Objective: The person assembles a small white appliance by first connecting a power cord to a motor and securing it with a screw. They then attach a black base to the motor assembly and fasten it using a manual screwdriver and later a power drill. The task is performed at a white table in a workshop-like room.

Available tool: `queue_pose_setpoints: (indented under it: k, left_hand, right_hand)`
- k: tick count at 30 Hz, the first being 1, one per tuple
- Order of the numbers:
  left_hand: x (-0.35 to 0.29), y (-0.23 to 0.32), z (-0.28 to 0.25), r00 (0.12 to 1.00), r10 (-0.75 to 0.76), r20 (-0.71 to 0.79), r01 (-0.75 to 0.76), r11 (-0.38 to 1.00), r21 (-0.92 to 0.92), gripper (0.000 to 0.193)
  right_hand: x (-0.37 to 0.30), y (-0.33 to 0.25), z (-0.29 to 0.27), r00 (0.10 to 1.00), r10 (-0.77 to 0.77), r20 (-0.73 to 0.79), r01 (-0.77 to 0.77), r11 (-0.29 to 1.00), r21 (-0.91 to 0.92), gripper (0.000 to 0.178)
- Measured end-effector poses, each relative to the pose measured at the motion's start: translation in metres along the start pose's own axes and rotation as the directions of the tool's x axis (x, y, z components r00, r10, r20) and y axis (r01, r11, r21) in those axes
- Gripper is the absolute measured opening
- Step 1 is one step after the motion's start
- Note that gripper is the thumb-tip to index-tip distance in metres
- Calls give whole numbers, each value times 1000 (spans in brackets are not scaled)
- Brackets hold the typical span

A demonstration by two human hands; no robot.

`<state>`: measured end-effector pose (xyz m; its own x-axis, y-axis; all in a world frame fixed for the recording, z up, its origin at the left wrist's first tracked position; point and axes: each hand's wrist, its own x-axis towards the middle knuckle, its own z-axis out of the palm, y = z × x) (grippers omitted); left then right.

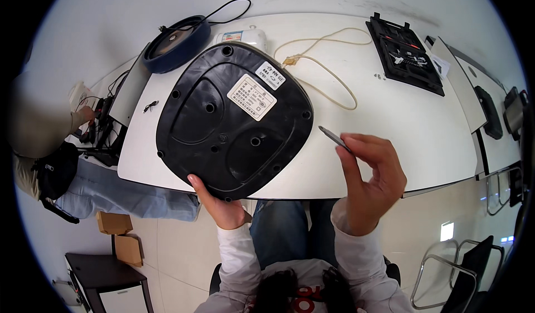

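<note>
- Currently, my left hand point(225, 210) is gripping the lower rim of a black rounded plastic base point(223, 168), thumb on its face, fingers hidden behind.
- Base is showing two white paper labels point(252, 97) and covering the left part of a white tabletop point(401, 140).
- My right hand point(374, 179) is pinching a slim grey metallic tool point(332, 137), tip pointing toward the base, apart from it.
- Thin cream cable point(291, 60) is lying beyond; open black plastic tool case point(407, 57) is sitting far right.
</note>
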<state>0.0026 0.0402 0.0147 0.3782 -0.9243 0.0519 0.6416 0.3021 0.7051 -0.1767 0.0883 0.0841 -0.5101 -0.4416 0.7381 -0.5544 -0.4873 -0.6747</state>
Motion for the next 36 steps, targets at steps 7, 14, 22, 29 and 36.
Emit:
queue_pose_setpoints:
  k: [7, 14, 22, 29, 36]
  left_hand:
    - [0, -2, -1, 1000, 5, -2, -5, 1000, 18, 56]
    - [-2, -6, 3, 998, 58, 23, -60, 993, 101, 59]
    - [-2, -8, 0, 998, 61, 27, -64, 990, 129, 60]
    - [-5, -12, -3, 997, 78, 21, -81, 986, 147, 59]
    - [-9, -14, -5, 996, 70, 63, -81, 976, 200, 63]
  right_hand:
    - [4, 17, 14, 999, -17, 29, 17, 1000, 0, 17]
    - [4, 19, 13, 984, -148, 101, 167, 961, -220, 16]
    - [7, 11, 10, 984, -56, 170, 103, 954, -283, 15]
    - [4, 17, 6, 976, -80, 204, 153, 917, -369, 14]
    - [2, 27, -2, 970, -57, 238, 152, 902, -404, 14]
